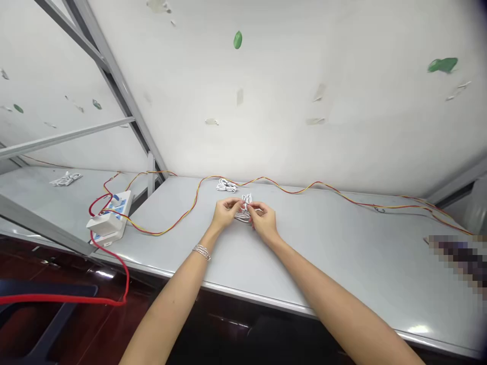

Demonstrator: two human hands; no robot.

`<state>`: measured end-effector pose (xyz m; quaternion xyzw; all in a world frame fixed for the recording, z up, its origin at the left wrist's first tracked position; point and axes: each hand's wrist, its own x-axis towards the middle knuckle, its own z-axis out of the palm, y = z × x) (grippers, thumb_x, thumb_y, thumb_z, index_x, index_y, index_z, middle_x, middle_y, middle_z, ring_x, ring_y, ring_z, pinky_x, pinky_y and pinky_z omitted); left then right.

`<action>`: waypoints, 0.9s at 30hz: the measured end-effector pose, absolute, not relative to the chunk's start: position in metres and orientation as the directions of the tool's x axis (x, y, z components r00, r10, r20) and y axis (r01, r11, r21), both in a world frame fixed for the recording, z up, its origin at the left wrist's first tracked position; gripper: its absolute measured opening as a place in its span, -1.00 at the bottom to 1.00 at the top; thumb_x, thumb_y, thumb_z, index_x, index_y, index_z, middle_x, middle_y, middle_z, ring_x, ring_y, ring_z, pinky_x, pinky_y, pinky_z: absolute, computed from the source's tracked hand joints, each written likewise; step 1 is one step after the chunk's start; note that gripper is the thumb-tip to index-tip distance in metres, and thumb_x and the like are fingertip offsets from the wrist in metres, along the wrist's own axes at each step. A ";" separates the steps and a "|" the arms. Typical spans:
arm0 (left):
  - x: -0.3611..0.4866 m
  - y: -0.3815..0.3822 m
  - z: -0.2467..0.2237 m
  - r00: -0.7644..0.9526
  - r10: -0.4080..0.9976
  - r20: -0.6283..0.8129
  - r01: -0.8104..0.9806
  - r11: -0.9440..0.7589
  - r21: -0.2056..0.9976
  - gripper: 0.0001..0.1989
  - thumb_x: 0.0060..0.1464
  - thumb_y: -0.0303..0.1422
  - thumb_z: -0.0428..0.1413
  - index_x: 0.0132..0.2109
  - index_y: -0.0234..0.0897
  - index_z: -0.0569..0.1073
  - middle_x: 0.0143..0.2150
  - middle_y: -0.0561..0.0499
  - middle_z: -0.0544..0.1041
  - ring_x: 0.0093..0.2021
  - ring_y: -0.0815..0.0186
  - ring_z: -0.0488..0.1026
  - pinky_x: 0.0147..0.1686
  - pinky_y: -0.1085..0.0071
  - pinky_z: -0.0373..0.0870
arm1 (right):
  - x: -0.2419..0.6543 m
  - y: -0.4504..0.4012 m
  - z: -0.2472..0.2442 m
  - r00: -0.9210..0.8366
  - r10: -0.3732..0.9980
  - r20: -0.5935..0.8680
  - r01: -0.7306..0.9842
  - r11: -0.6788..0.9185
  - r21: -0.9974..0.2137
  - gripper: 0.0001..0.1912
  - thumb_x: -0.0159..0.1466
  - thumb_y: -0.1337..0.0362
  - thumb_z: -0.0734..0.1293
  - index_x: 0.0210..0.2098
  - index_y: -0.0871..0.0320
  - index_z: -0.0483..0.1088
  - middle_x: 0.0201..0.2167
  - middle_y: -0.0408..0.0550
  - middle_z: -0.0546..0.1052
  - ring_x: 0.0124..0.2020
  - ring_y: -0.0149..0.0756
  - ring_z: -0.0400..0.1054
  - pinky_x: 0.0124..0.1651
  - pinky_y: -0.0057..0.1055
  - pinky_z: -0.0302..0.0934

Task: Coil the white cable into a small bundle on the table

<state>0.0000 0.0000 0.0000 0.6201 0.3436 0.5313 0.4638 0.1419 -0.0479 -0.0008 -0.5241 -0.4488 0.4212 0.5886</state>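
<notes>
I am reaching both arms out over the grey counter [342, 263]. My left hand [225, 212] and right hand [263, 222] are pinching a small coiled white cable [245, 207] between their fingertips, just above the counter. Beyond it another white bundle [227, 186] is lying near the red-and-yellow wire [304, 190]; a power strip [110, 215] is sitting far left.

Bench [342, 263]: smooth grey surface, slight sheen. Power strip [110, 219]: white glossy plastic. Cable bundle [243, 210]: white, plastic-sheathed. Bracelet [201, 251]: shiny metal.
</notes>
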 end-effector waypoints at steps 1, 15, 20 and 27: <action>0.000 0.000 0.000 0.202 0.918 0.341 -0.068 -0.334 0.940 -0.62 0.02 -0.07 0.31 -0.28 -0.36 0.62 -0.39 -0.10 0.62 -0.42 0.32 0.50 -0.29 0.36 0.48 | 0.142 -0.048 -0.001 0.241 0.967 0.083 -0.026 0.092 -0.995 -0.54 0.07 -0.11 0.43 -0.30 0.17 0.47 -0.73 -0.20 0.38 -0.77 -0.41 0.13 -0.68 -0.44 0.01; 0.001 0.000 0.001 0.192 0.931 0.312 -0.036 -0.311 0.950 -0.65 -0.06 -0.10 0.34 -0.35 -0.34 0.60 -0.42 -0.08 0.61 -0.41 0.29 0.53 -0.29 0.34 0.50 | 0.140 -0.053 0.001 0.228 0.961 0.157 0.061 0.147 -0.987 -0.57 0.14 -0.09 0.40 -0.28 0.16 0.48 -0.68 -0.16 0.39 -0.67 -0.34 0.24 -0.60 -0.42 0.11; 0.001 0.000 0.001 0.175 0.930 0.324 -0.022 -0.325 0.945 -0.65 -0.08 -0.11 0.36 -0.37 -0.35 0.59 -0.42 -0.08 0.61 -0.41 0.30 0.52 -0.30 0.36 0.47 | 0.140 -0.052 0.001 0.233 0.952 0.199 0.065 0.189 -0.980 -0.61 0.15 -0.06 0.39 -0.27 0.17 0.48 -0.64 -0.13 0.43 -0.63 -0.34 0.26 -0.58 -0.42 0.12; 0.000 -0.001 0.001 0.185 0.924 0.335 0.004 -0.341 0.940 -0.63 -0.09 -0.08 0.36 -0.38 -0.34 0.57 -0.42 -0.07 0.59 -0.41 0.32 0.49 -0.32 0.38 0.44 | 0.139 -0.050 0.000 0.226 0.958 0.179 -0.004 0.184 -0.983 -0.59 0.11 -0.07 0.41 -0.29 0.17 0.49 -0.58 -0.09 0.48 -0.62 -0.34 0.29 -0.58 -0.42 0.16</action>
